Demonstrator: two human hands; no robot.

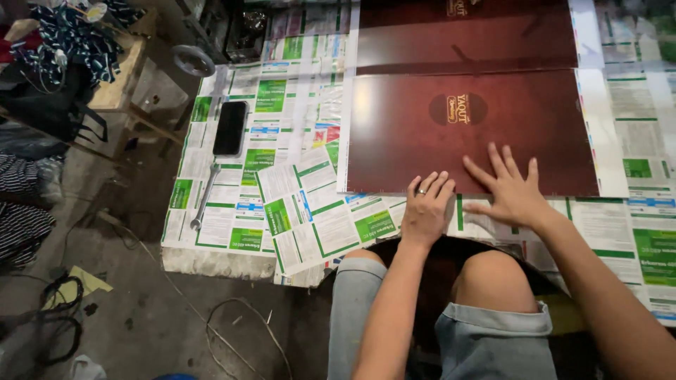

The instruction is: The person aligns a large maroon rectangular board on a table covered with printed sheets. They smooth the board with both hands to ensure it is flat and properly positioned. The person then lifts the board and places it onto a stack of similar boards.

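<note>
A dark red glossy sheet (pixel 451 141) with a gold emblem lies flat on a newspaper-covered work surface (pixel 296 105). My right hand (pixel 510 188) rests palm down on its near edge with the fingers spread. My left hand (pixel 426 207), wearing a ring, lies just left of it at the sheet's lower edge, fingers together and touching the edge. A second dark red sheet (pixel 465 35) lies behind the first. Neither hand holds anything.
A black phone (pixel 230 127) and a metal wrench (pixel 205 195) lie on the newspaper at the left. A wooden stool (pixel 123 77) with patterned cloth (pixel 77 35) stands at the far left. Cables (pixel 49 317) and wire lie on the concrete floor. My knees are under the surface's near edge.
</note>
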